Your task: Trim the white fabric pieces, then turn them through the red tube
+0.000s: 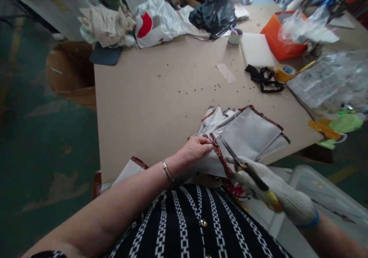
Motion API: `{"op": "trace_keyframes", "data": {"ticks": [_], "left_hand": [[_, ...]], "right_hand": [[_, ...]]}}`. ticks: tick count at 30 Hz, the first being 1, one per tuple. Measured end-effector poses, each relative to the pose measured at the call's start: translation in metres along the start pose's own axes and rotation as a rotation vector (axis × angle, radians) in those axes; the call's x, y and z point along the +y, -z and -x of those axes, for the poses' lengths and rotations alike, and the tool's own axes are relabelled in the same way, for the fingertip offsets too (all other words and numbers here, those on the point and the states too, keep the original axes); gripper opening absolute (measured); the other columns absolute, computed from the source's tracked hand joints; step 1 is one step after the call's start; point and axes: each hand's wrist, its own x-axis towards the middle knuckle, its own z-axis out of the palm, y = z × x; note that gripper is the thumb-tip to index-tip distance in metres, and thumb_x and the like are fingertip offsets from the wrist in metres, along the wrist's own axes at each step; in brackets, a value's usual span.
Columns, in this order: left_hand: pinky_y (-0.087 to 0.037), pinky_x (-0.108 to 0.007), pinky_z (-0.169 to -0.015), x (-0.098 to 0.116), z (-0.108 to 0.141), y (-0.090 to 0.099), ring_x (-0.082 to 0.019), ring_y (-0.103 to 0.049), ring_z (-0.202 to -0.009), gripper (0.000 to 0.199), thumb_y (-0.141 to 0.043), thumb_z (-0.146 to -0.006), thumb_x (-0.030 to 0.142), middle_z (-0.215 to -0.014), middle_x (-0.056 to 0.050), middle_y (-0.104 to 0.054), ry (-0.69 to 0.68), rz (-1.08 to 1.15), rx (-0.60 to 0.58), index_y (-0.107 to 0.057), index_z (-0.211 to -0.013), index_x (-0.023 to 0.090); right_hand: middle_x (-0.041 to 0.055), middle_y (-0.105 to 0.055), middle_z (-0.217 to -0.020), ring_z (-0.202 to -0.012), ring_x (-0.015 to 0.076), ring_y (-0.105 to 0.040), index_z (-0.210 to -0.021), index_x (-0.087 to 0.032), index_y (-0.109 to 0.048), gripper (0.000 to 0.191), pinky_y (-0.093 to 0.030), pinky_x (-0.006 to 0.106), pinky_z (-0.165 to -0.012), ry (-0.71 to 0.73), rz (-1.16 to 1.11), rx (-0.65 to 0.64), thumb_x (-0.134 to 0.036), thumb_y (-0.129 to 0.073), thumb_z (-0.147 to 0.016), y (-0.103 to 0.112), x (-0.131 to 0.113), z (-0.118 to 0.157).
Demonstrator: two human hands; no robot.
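Bare, with a bracelet at the wrist, my left hand [197, 149] pinches the brown patterned trim of a white fabric piece [212, 164] at the table's front edge. My right hand [283, 189] wears a white knit glove and is closed round scissors [257, 179] with black and yellow handles. Their blades point up and left, close to the trim and just right of my left fingers. Beyond both hands, a loose pile of white fabric pieces [250, 129] with brown-bound edges lies fanned out. Another trimmed piece [129, 171] is partly hidden under my left forearm.
Small dark scraps dot the beige table [138, 97]. Black straps [267, 79], a yellow tape roll [284, 73] and an orange bin [276, 35] occupy the right. Plastic bags [161, 20] line the back. A clear plastic tub [324, 189] stands below my right arm.
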Motion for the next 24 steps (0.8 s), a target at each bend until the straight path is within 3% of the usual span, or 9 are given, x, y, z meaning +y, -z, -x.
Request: {"op": "trace_keyframes", "data": {"ticks": [4,6,11,13,18,24], "left_hand": [[-0.030,-0.023,-0.054,0.001,0.001,-0.001,-0.008,-0.041,-0.055,0.010,-0.060,-0.068,0.024,-0.061,0.003,-0.054,0.013,0.052,-0.005,-0.063,-0.068,0.014],[-0.031,-0.023,-0.054,0.001,0.001,-0.002,-0.008,-0.041,-0.055,0.010,-0.061,-0.068,0.024,-0.061,0.003,-0.054,0.009,0.070,-0.012,-0.062,-0.068,0.014],[-0.031,-0.023,-0.054,0.000,0.000,-0.002,-0.008,-0.041,-0.055,0.013,-0.062,-0.069,0.026,-0.061,0.002,-0.055,-0.006,0.053,-0.042,-0.064,-0.066,0.014],[-0.031,-0.023,-0.054,0.000,0.001,-0.002,-0.008,-0.041,-0.055,0.013,-0.062,-0.069,0.026,-0.060,0.002,-0.054,-0.012,0.048,-0.038,-0.064,-0.066,0.014],[-0.031,-0.023,-0.054,0.003,0.004,-0.003,-0.008,-0.041,-0.055,0.010,-0.060,-0.068,0.021,-0.061,0.003,-0.055,-0.011,0.052,-0.028,-0.065,-0.063,0.014],[-0.030,-0.023,-0.052,0.004,0.003,-0.004,-0.008,-0.040,-0.052,0.008,-0.060,-0.068,0.017,-0.059,0.003,-0.054,0.028,0.075,-0.016,-0.064,-0.062,0.014]], "right_hand": [[0.0017,-0.068,-0.087,-0.070,0.0226,-0.062,-0.115,-0.033,-0.064,0.029,-0.054,0.036,-0.065,-0.035,-0.005,-0.167,-0.041,-0.057,-0.088,-0.015,0.005,0.003],[0.0020,-0.068,-0.089,-0.074,0.0230,-0.063,-0.113,-0.033,-0.065,0.028,-0.054,0.037,-0.070,-0.025,0.015,-0.153,-0.041,-0.058,-0.087,-0.014,0.004,0.001],[0.0023,-0.067,-0.086,-0.068,0.0222,-0.061,-0.111,-0.031,-0.064,0.027,-0.052,0.036,-0.062,-0.025,0.063,-0.164,-0.040,-0.057,-0.087,-0.013,-0.004,-0.008],[0.0016,-0.067,-0.089,-0.074,0.0225,-0.061,-0.110,-0.030,-0.063,0.026,-0.053,0.035,-0.067,0.001,0.073,-0.154,-0.038,-0.056,-0.087,-0.015,-0.005,-0.011],[0.0004,-0.068,-0.089,-0.076,0.0208,-0.061,-0.101,-0.026,-0.063,0.020,-0.052,0.032,-0.068,0.040,0.122,-0.100,-0.040,-0.055,-0.089,-0.022,0.002,-0.016],[0.0023,-0.067,-0.092,-0.083,0.0208,-0.063,-0.111,-0.022,-0.062,0.028,-0.053,0.030,-0.074,0.054,0.012,-0.081,-0.039,-0.058,-0.089,-0.032,0.014,-0.022]]}}
